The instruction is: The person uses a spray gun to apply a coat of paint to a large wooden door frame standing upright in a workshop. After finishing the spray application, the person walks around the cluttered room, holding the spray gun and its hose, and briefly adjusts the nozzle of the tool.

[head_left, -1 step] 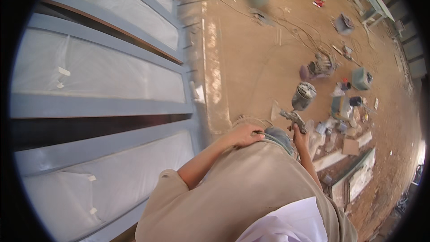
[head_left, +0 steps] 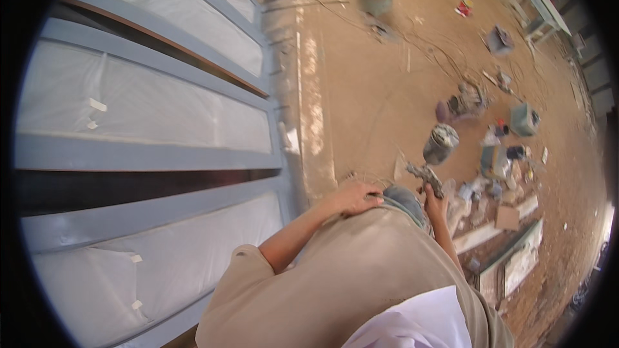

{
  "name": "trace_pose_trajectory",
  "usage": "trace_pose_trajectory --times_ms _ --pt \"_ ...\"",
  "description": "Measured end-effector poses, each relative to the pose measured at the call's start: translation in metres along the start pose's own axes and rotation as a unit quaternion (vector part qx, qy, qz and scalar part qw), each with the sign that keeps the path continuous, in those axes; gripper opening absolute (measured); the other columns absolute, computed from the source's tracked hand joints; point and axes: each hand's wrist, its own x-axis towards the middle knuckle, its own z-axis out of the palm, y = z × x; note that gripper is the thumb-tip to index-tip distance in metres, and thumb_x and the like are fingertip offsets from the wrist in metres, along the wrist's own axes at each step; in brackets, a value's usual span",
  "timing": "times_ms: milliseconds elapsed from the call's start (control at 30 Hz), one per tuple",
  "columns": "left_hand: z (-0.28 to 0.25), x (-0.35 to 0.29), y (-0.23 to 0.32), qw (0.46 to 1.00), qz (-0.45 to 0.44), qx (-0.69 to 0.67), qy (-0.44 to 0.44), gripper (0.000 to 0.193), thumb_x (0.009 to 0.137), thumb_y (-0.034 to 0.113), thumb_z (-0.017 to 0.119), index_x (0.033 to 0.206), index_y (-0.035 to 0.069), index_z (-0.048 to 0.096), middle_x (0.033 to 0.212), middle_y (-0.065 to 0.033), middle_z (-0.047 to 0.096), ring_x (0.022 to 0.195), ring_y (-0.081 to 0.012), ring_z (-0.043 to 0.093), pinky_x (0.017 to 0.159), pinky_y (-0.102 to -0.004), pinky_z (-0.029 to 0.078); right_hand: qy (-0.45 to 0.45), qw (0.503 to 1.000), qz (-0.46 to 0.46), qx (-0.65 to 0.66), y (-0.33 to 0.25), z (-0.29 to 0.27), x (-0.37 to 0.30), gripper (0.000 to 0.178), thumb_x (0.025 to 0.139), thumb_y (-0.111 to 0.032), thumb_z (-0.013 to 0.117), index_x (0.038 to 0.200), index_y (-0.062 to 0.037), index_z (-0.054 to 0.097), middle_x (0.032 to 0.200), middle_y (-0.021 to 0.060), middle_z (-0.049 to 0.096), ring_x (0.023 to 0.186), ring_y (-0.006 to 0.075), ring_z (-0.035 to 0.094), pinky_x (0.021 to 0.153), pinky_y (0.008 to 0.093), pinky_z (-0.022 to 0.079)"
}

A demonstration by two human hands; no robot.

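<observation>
Left hand (head_left: 356, 198) flat on thigh, fingers spread, holding nothing. Right hand (head_left: 436, 203) clamped on mortar-caked trowel (head_left: 425, 176), raised just beyond knee, near grey bucket (head_left: 441, 144) on dirt floor (head_left: 374, 96).

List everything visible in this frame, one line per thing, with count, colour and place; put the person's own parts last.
Door panels: several, grey frames with white film, left half.
Bucket: one, grey and mortar-smeared, on the dirt floor right of centre.
Green container: one, right side of the floor.
Red item: one, small, top right.
Cardboard piece: one, brown, lower right among scattered debris.
Trowel-like tool: one, grey, mortar-caked, in the right hand.
Left hand: resting on the person's own knee, holding nothing.
Right hand: closed around the tool's handle.
</observation>
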Motion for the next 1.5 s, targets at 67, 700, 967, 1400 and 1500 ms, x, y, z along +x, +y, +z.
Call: trace_pose_trajectory --times_ms 67,700,967,1400,1500 --pt "-0.015 0.009 -0.013 1.0 0.023 0.008 0.016 0.041 0.092 0.037 0.058 0.115 0.005 0.065 0.115 -0.0189 0.066 0.108 -0.0357 0.061 0.092 -0.0418 0.048 -0.002 1.0 -0.017 0.013 -0.008 0.01 0.01 0.034 0.092 -0.032 0.064 0.086 0.0014 0.069 0.075 0.0036 0.068 0.065 0.0118 0.056 0.061 0.0306 0.045" --pt "0.108 0.016 -0.067 0.773 -0.324 -0.344 0.424 0.044 0.091 0.033 0.056 0.121 0.001 0.061 0.114 -0.02 0.066 0.106 -0.0289 0.061 0.089 -0.0385 0.048 -0.389 0.895 -0.162 -0.147 -0.125 0.089 0.31 0.034 0.091 -0.032 0.067 0.096 0.0024 0.069 0.078 0.0054 0.069 0.077 0.0137 0.063 0.072 0.0313 0.049" --pt "0.188 0.129 0.044 0.695 -0.315 -0.425 0.487 0.044 0.092 0.035 0.056 0.12 0.002 0.062 0.111 -0.0174 0.067 0.1 -0.0258 0.062 0.084 -0.0361 0.049 -0.6 0.733 -0.321 0.027 -0.229 0.188 0.4 0.022 0.094 -0.021 0.064 0.098 0.0 0.07 0.077 0.0023 0.064 0.061 0.0101 0.055 0.057 0.0278 0.045" --pt "0.185 0.203 0.107 0.733 -0.257 -0.373 0.508 0.044 0.093 0.04 0.056 0.117 0.003 0.064 0.106 -0.0131 0.069 0.09 -0.0208 0.064 0.076 -0.0322 0.052 -0.766 0.575 -0.281 -0.065 -0.274 0.248 0.312 0.031 0.098 -0.035 0.058 0.095 -0.0045 0.064 0.079 0.0051 0.068 0.045 0.005 0.044 0.038 0.0223 0.034" --pt "0.156 0.183 0.062 0.816 -0.244 -0.355 0.385 0.038 0.092 0.039 0.057 0.101 0.003 0.065 0.092 -0.0068 0.07 0.079 -0.0175 0.064 0.067 -0.0314 0.05 -0.785 0.539 -0.293 -0.082 -0.28 0.232 0.306 0.035 0.099 -0.035 0.056 0.094 -0.002 0.067 0.076 0.0037 0.067 0.046 0.0058 0.046 0.04 0.0227 0.036"
